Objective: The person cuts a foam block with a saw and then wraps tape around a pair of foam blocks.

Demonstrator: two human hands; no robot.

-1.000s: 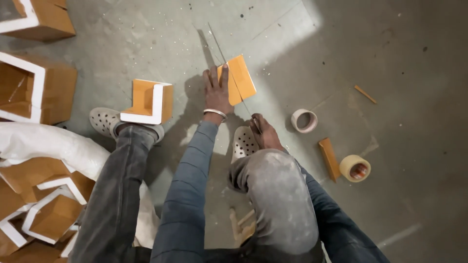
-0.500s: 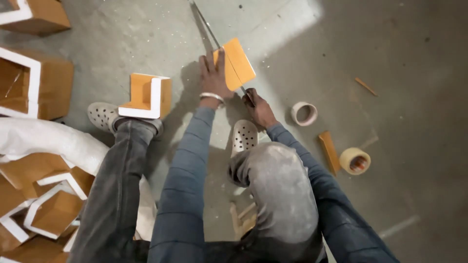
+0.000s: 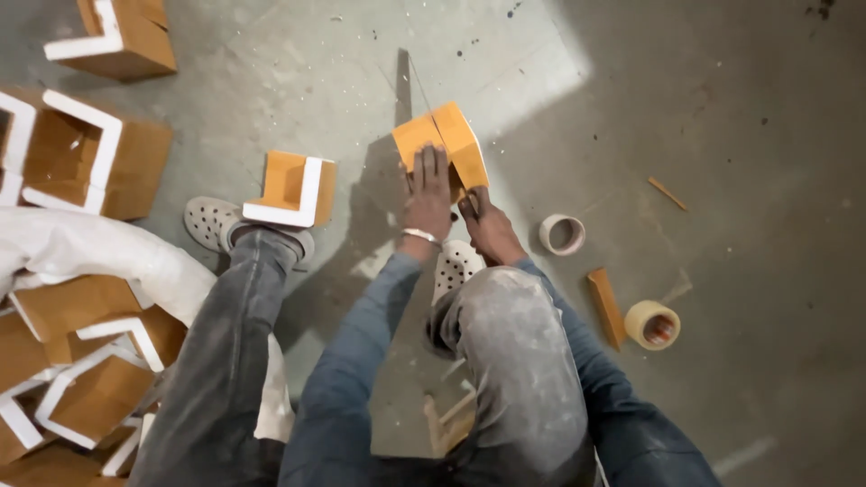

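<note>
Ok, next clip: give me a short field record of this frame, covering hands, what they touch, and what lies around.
setting: grey concrete floor, person crouching
left hand: flat on the orange block
right hand: beside the block, gripping a tool; its kind is hard to tell
near left foot: orange-and-white corner piece
right side: empty tape ring, tape roll, orange strip
left side: stacked corner pieces, white sack
</note>
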